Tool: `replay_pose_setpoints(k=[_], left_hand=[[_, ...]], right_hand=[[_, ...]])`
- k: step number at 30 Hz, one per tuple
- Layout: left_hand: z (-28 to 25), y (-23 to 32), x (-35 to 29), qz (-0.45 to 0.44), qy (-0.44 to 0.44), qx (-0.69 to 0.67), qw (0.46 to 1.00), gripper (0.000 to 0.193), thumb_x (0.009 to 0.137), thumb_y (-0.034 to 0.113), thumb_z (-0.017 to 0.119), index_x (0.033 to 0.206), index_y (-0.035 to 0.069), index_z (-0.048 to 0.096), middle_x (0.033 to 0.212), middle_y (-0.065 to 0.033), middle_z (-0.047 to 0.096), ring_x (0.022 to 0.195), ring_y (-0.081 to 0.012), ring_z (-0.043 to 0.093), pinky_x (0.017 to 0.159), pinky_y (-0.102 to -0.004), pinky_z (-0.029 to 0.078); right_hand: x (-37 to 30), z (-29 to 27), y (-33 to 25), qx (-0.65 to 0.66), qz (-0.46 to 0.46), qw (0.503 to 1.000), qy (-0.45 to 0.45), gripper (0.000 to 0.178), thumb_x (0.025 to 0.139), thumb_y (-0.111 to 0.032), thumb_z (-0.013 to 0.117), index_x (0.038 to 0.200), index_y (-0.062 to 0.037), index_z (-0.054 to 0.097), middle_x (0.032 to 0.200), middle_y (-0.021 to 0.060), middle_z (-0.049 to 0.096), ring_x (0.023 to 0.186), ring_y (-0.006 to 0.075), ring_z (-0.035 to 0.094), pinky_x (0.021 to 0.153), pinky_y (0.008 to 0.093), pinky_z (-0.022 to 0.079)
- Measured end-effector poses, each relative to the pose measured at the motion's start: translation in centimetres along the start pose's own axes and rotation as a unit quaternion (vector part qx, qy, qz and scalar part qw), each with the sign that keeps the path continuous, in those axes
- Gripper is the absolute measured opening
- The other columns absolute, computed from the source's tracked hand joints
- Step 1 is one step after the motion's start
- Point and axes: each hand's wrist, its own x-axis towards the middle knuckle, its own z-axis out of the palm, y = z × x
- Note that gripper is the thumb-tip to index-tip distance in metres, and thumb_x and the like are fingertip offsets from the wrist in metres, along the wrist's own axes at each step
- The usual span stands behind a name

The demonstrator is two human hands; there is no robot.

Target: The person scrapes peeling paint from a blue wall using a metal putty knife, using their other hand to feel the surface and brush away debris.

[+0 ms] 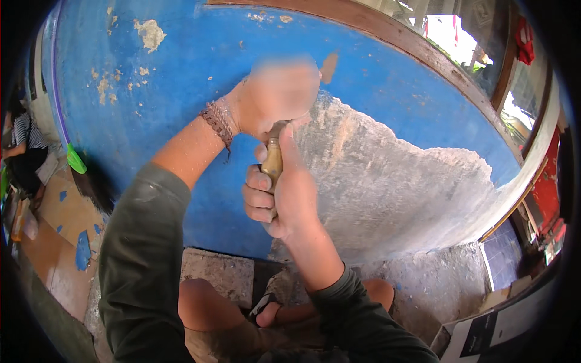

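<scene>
My right hand is wrapped around the wooden handle of a scraper, with the thumb stretched along it. A short piece of dark metal shows above the handle; the rest of the blade is hidden behind my left hand. My left hand, with a braided bracelet at the wrist, is at the blade end against the wall. Its fingers are blurred, so their grip does not show. Blue paint covers much of the wall. To the right of my hands lies a bare grey plaster patch with a ragged edge.
A wooden window frame runs along the upper right. A broom with a green head leans at the left, near a seated person. Blue paint flakes lie on the floor. A cardboard box stands at lower right.
</scene>
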Motion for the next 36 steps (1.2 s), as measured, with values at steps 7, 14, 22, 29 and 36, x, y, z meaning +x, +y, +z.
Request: replay_pose_setpoints(k=[7, 14, 22, 29, 36], left_hand=[[-0.2, 0.6, -0.6, -0.013, -0.01, 0.025, 1.0, 0.018, 0.069, 0.009, 0.069, 0.076, 0.0, 0.054, 0.117, -0.0148, 0.056, 0.119, -0.0335, 0.047, 0.103, -0.0493, 0.038], [-1.0, 0.7, -2.2, -0.121, -0.001, 0.138, 0.983, 0.051, 0.071, 0.007, 0.062, 0.12, 0.003, 0.049, 0.139, -0.0166, 0.039, 0.128, -0.0344, 0.036, 0.107, -0.05, 0.028], [1.8, 8.0, -6.0, -0.278, -0.067, 0.151, 0.946, 0.065, 0.073, 0.01, 0.059, 0.134, 0.002, 0.038, 0.141, -0.016, 0.035, 0.134, -0.0323, 0.028, 0.112, -0.0483, 0.015], [4.9, 12.0, -9.4, -0.185, -0.209, 0.031, 0.96, 0.056, 0.082, 0.017, 0.056, 0.134, 0.004, 0.041, 0.143, -0.018, 0.031, 0.134, -0.0334, 0.027, 0.11, -0.0511, 0.018], [5.4, 6.2, -4.2, -0.352, 0.017, 0.273, 0.895, 0.061, 0.091, 0.032, 0.048, 0.138, -0.003, 0.029, 0.146, -0.0226, 0.021, 0.137, -0.0403, 0.011, 0.109, -0.0527, 0.005]], right_hand=[[0.8, -0.9, 0.5, -0.01, 0.012, 0.999, -0.032, 0.045, 0.094, -0.057, 0.029, 0.082, -0.0153, 0.041, 0.053, -0.0035, 0.031, 0.037, 0.0057, 0.019, 0.032, 0.0207, 0.013], [1.9, -3.5, -0.5, -0.128, -0.005, 0.991, -0.044, 0.05, 0.091, -0.059, 0.033, 0.081, -0.0117, 0.043, 0.055, -0.0021, 0.036, 0.037, 0.0054, 0.027, 0.032, 0.0212, 0.018], [-3.8, -10.1, 3.1, -0.083, 0.028, 0.995, 0.055, 0.048, 0.093, -0.056, 0.033, 0.082, -0.0109, 0.045, 0.053, -0.0014, 0.035, 0.037, 0.0071, 0.026, 0.033, 0.021, 0.019], [-7.5, -16.1, 5.5, -0.015, -0.013, 0.989, 0.148, 0.045, 0.095, -0.053, 0.03, 0.085, -0.0121, 0.046, 0.053, -0.0005, 0.035, 0.036, 0.0081, 0.026, 0.032, 0.0217, 0.02], [-8.8, -17.5, 6.8, -0.007, -0.061, 0.992, 0.109, 0.046, 0.095, -0.05, 0.034, 0.086, -0.0071, 0.049, 0.054, 0.0009, 0.04, 0.038, 0.0082, 0.032, 0.033, 0.0223, 0.024]])
